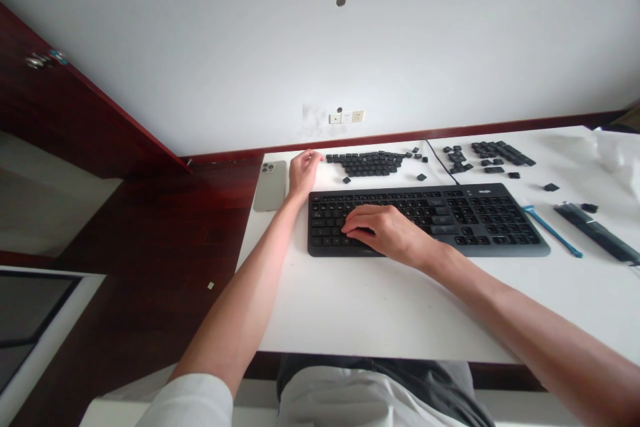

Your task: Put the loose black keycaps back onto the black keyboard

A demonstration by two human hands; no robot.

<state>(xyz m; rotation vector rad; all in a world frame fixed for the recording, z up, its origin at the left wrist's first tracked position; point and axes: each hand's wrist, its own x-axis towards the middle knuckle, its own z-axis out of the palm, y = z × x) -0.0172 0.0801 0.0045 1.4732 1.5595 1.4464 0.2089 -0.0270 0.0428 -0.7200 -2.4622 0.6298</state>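
Note:
A black keyboard (475, 209) lies on the white table. The left part carries keycaps, while many positions on the right show bare sockets. My right hand (383, 230) rests over its left-middle keys, fingers pressed together and pointing left; whatever lies under the fingertips is hidden. Beyond the keyboard's far left corner, my left hand (303, 172) has its fingers curled together. Its fingertips are beside the left end of a group of loose black keycaps (373, 164) laid in rows. Whether they hold a keycap cannot be made out.
A phone (270, 187) lies face down by the table's left edge. More loose keycaps (503, 152) are scattered at the back right. Right of the keyboard lie a blue stick-like tool (553, 231) and a long dark object (597, 233). A cable (443, 163) runs backward.

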